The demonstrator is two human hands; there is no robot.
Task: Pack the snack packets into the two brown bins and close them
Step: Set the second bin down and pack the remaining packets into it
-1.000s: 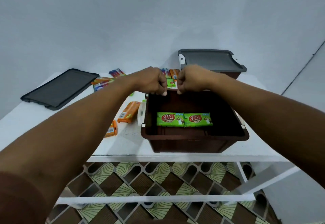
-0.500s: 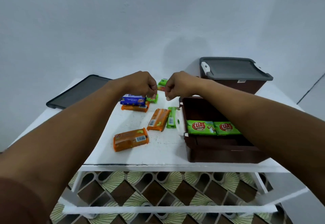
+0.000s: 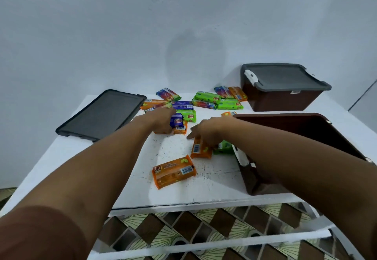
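Head view, looking down along both forearms at a white bench set against a pale wall.

Open room: bare bench top at front centre and front left. Patterned floor tiles show below the front edge.

- **Left edge:** a loose grey lid lies flat.
- **Front right corner:** an open brown bin, near end close to the front edge. The right forearm crosses it and hides much of the inside.
- **Back right, near the wall:** a closed brown bin w/ a grey lid on top.

Snack pkts in glossy orange, green and blue wrappers, some w/ barcodes, lie scattered mid-bench. Most are clustered at the back.

- **Left hand**: curls round a blue pkt, which sits over the far orange pkt.
- **Right hand**: fingers lie on the top end of the middle orange pkt. Touching or pinching, cannot tell.
- **Green pkt**: just beside the middle orange pkt, by the open bin.
- **Near orange pkt**: lies alone, closer to the front edge.
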